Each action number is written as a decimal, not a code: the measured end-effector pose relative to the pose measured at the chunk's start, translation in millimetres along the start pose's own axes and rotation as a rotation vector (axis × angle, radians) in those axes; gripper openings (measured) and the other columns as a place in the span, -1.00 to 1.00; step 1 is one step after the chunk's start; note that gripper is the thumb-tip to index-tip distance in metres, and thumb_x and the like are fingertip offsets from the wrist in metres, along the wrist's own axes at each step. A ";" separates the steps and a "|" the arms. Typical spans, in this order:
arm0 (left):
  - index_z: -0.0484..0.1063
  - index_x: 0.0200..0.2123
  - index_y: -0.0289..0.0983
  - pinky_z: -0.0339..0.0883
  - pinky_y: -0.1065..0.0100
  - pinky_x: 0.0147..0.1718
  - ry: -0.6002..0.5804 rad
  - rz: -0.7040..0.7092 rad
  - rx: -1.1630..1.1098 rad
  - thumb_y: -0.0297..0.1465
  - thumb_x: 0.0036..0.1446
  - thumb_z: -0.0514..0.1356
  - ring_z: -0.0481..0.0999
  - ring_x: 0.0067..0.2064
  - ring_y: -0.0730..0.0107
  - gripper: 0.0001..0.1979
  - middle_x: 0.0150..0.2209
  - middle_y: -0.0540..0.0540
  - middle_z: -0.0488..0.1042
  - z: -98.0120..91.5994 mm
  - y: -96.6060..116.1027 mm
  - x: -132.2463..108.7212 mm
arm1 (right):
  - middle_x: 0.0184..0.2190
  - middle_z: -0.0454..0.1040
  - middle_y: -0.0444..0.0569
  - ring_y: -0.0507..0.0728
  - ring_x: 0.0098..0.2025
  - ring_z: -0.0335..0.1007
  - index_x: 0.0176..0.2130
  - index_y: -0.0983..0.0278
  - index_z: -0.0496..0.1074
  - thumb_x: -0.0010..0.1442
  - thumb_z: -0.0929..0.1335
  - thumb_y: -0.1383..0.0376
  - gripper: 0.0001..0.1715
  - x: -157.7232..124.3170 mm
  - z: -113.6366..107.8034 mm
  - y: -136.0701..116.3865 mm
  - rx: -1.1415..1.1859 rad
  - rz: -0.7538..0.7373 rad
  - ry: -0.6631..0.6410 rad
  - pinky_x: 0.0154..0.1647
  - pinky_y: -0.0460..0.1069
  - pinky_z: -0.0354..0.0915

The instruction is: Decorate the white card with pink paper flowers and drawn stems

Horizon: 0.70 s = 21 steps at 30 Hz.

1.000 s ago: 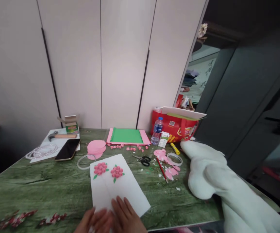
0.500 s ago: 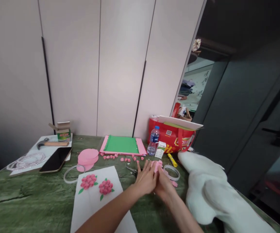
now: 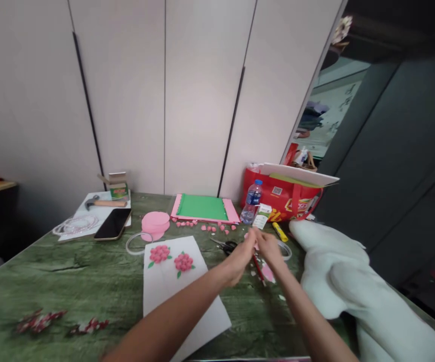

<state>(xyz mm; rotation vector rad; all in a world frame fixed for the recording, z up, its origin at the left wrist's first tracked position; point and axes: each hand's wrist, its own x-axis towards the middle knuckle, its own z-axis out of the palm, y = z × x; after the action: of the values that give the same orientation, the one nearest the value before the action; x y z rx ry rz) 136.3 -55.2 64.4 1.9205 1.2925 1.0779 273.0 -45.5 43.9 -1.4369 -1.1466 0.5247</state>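
Note:
My left hand (image 3: 241, 255) and my right hand (image 3: 269, 247) meet over the table, fingers pinched together. A bit of pink paper (image 3: 256, 246) shows between them; most of it is hidden by my fingers. Just left of my hands lie black-handled scissors (image 3: 228, 246). A red pencil-like stick (image 3: 258, 269) lies below them, beside a pink paper piece (image 3: 267, 273) and small scraps. To the left is a white sheet (image 3: 187, 306) bearing two pink flower clusters (image 3: 160, 254) with green leaves. Small pink rolled pieces (image 3: 204, 228) are scattered beyond.
Behind stand a water bottle (image 3: 252, 202), a small carton (image 3: 262, 216) and a red bag (image 3: 277, 193). A yellow glue stick (image 3: 279, 232), tape roll (image 3: 285, 250) and white plush (image 3: 338, 271) are at right. A phone (image 3: 113, 224), hammer (image 3: 107, 203) and pink circles (image 3: 156, 223) lie left.
My hands have come together, and the fingers of my left hand, spread before, are now closed. The view has shifted, uncovering the red stick and the scissors' handles.

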 end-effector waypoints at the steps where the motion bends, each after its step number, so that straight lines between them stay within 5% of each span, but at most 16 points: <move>1: 0.38 -0.06 -0.30 0.33 0.20 -0.16 0.049 -0.028 0.009 -0.09 0.13 0.00 0.47 -0.13 0.18 -0.53 -0.16 -0.22 0.50 -23.0 -9.4 -4.1 | -0.12 0.49 0.15 0.40 0.09 0.23 -0.27 0.33 0.51 -0.05 0.33 0.01 -0.50 1.4 -6.4 1.6 -0.033 -0.009 0.027 0.08 0.22 0.14; 3: 0.40 -0.11 -0.31 0.35 0.24 -0.25 0.157 -0.084 0.038 -0.06 0.05 0.03 0.50 -0.22 0.19 -0.50 -0.27 -0.18 0.53 -78.9 -32.8 -13.3 | -0.11 0.48 0.13 0.36 0.01 0.31 -0.23 0.32 0.50 -0.02 0.31 0.01 -0.49 -6.8 -12.7 4.4 -0.137 -0.057 -0.001 0.04 0.19 0.19; 5: 0.39 -0.19 -0.31 0.35 0.26 -0.34 0.245 -0.155 0.083 -0.05 0.02 0.03 0.50 -0.30 0.20 -0.52 -0.38 -0.13 0.51 -134.2 -59.6 -25.1 | -0.20 0.52 0.11 0.29 -0.16 0.42 -0.21 0.34 0.49 0.06 0.23 0.01 -0.47 -29.9 -8.8 6.4 -0.202 -0.047 -0.239 -0.11 0.15 0.29; 8: 0.33 -0.29 -0.27 0.33 0.28 -0.47 0.250 -0.308 0.141 -0.05 -0.04 0.04 0.47 -0.44 0.20 -0.58 -0.56 -0.01 0.37 -182.2 -97.1 -49.7 | -0.22 0.51 0.11 0.24 -0.20 0.43 -0.10 0.38 0.44 0.08 0.25 0.05 -0.45 -78.0 7.8 6.2 -0.295 0.014 -0.546 -0.15 0.09 0.31; 12: 0.21 -0.25 -0.26 0.34 0.27 -0.59 0.104 -0.663 -0.174 0.01 -0.10 0.08 0.44 -0.57 0.26 -0.51 -0.55 0.04 0.35 -173.6 -124.4 -81.0 | -0.04 0.41 0.09 0.23 -0.08 0.35 0.08 0.31 0.31 -0.16 0.45 0.19 -0.21 -123.4 26.9 -3.0 -0.376 0.070 -0.712 -0.11 0.04 0.29; 16: 0.17 -0.19 -0.25 0.37 0.26 -0.55 0.071 -0.635 -0.333 0.09 -0.09 0.06 0.45 -0.55 0.29 -0.43 -0.52 0.05 0.36 -150.1 -123.2 -87.7 | 0.04 0.33 0.08 0.28 0.05 0.22 0.16 0.29 0.20 -0.32 0.49 0.37 0.04 -135.2 35.4 -10.3 -0.455 0.027 -0.702 0.07 0.09 0.15; 21: 0.22 -0.17 -0.27 0.36 0.25 -0.52 0.035 -0.476 -0.168 0.09 -0.08 0.05 0.49 -0.44 0.18 -0.42 -0.48 -0.05 0.42 -140.3 -118.8 -69.9 | 0.05 0.33 0.07 0.27 0.07 0.22 0.17 0.27 0.18 -0.29 0.44 0.43 0.00 -142.7 30.1 -6.3 -0.486 0.064 -0.619 0.10 0.09 0.14</move>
<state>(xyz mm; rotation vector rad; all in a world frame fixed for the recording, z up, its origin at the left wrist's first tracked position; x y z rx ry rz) -54.0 -73.6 18.3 1.3787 1.5232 0.9382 185.6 -154.3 1.3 -1.7885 -1.8138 0.8077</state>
